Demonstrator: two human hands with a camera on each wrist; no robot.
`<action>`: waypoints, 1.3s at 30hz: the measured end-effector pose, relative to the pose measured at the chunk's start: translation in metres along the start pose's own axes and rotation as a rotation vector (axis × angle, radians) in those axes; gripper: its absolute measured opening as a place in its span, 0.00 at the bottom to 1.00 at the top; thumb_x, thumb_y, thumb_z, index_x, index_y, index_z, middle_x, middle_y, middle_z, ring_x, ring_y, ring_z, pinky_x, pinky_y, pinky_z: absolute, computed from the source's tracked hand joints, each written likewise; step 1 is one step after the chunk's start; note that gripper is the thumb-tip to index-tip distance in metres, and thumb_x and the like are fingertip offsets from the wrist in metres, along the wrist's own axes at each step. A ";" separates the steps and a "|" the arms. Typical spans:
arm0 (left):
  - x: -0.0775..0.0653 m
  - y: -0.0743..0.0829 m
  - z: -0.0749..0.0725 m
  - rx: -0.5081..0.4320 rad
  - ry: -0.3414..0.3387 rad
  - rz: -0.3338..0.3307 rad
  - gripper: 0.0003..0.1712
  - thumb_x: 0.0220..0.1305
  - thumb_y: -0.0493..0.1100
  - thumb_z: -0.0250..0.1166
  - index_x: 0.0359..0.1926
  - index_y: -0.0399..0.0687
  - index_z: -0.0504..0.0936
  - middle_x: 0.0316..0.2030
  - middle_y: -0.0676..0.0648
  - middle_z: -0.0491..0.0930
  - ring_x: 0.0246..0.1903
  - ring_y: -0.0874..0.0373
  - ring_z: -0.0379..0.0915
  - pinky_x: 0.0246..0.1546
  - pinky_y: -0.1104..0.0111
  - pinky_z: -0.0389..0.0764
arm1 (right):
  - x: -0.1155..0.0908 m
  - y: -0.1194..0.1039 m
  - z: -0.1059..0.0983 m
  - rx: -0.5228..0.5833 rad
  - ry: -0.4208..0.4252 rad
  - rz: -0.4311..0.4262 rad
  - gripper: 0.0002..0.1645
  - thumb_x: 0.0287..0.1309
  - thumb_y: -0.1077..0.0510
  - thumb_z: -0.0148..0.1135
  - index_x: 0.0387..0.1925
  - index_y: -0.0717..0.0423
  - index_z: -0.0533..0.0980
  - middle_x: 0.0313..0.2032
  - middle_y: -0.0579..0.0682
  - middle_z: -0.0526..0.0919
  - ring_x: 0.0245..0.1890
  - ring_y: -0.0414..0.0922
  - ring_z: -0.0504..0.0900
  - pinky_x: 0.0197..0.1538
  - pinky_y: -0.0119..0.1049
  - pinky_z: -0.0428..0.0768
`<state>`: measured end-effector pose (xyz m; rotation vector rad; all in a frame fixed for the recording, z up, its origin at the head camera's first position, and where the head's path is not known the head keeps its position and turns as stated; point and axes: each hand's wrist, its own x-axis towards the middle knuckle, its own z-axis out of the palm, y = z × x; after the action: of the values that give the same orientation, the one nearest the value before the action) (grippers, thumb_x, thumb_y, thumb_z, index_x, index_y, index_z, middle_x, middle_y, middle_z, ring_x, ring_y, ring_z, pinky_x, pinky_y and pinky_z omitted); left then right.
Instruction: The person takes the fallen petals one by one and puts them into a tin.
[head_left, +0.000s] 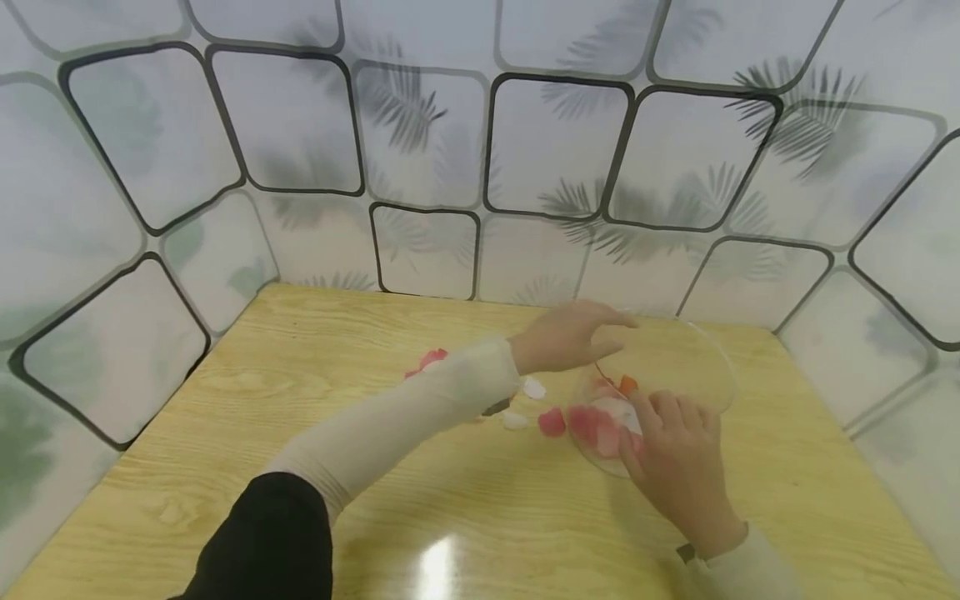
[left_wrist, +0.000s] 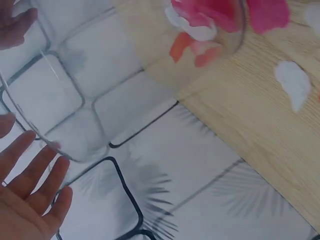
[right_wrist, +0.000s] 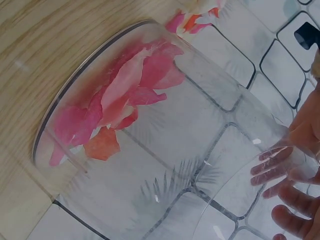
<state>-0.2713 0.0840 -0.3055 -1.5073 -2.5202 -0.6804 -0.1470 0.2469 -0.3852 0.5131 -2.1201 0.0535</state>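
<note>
A clear, round, see-through container [head_left: 723, 358] stands on the wooden table with pink, white and orange petals [head_left: 596, 429] lying in its bottom. My left hand [head_left: 570, 335] is at the far-left side of its rim, thumb and fingers spread apart and fairly straight. In the left wrist view, the fingertips of that left hand [left_wrist: 37, 192] are right at the clear rim. On the near side, my right hand [head_left: 678, 467] overlaps the container, thumb pointing left. The right wrist view has bent right-hand fingers [right_wrist: 295, 205] close to the rim and the left hand [right_wrist: 302, 132] beyond it.
Loose petals lie left of the container: a pink one [head_left: 552, 422], a white one [head_left: 534, 388] and more pink ones [head_left: 432, 359] partly hidden by my left sleeve [head_left: 420, 417]. A patterned fabric wall [head_left: 427, 250] encloses the wooden table [head_left: 465, 517] at the back and sides.
</note>
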 end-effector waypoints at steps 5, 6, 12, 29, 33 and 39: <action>-0.026 -0.018 -0.007 0.025 0.122 -0.013 0.20 0.66 0.44 0.57 0.58 0.49 0.75 0.57 0.51 0.77 0.60 0.60 0.70 0.63 0.70 0.66 | -0.001 0.000 -0.001 -0.003 -0.031 0.012 0.24 0.51 0.48 0.46 0.41 0.63 0.74 0.28 0.58 0.73 0.29 0.57 0.70 0.33 0.48 0.62; -0.032 -0.022 -0.008 0.037 0.132 -0.016 0.19 0.66 0.44 0.57 0.58 0.49 0.75 0.57 0.51 0.77 0.60 0.59 0.70 0.64 0.70 0.66 | -0.001 0.000 -0.002 -0.002 -0.036 0.012 0.25 0.52 0.48 0.46 0.42 0.63 0.74 0.28 0.58 0.73 0.29 0.57 0.70 0.33 0.48 0.62; -0.073 -0.056 -0.016 0.071 0.068 -0.117 0.18 0.65 0.44 0.58 0.55 0.47 0.77 0.56 0.49 0.78 0.60 0.55 0.70 0.63 0.64 0.67 | 0.000 -0.001 -0.003 0.002 -0.051 0.008 0.27 0.54 0.47 0.45 0.43 0.65 0.74 0.29 0.60 0.73 0.30 0.58 0.71 0.33 0.49 0.62; -0.174 -0.158 -0.012 0.132 -0.342 -0.412 0.16 0.63 0.41 0.60 0.51 0.45 0.80 0.46 0.45 0.81 0.47 0.50 0.77 0.52 0.56 0.76 | 0.003 0.000 -0.001 0.017 -0.002 0.005 0.26 0.58 0.46 0.42 0.39 0.65 0.74 0.28 0.59 0.73 0.29 0.58 0.70 0.33 0.50 0.62; -0.180 -0.170 -0.003 0.096 -0.338 -0.460 0.15 0.58 0.44 0.66 0.46 0.47 0.81 0.40 0.47 0.81 0.42 0.54 0.77 0.48 0.59 0.78 | 0.004 0.000 -0.001 0.026 -0.001 0.007 0.26 0.58 0.46 0.42 0.39 0.64 0.74 0.28 0.59 0.73 0.29 0.59 0.70 0.33 0.50 0.62; -0.183 -0.175 0.003 0.044 -0.303 -0.479 0.12 0.53 0.43 0.70 0.38 0.46 0.80 0.36 0.48 0.82 0.38 0.56 0.76 0.44 0.61 0.78 | 0.003 -0.001 -0.001 0.025 -0.002 0.012 0.26 0.57 0.46 0.42 0.39 0.64 0.74 0.28 0.59 0.73 0.29 0.59 0.70 0.33 0.50 0.62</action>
<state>-0.3315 -0.1316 -0.4233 -1.0597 -3.1480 -0.4671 -0.1472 0.2451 -0.3823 0.5150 -2.1269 0.0869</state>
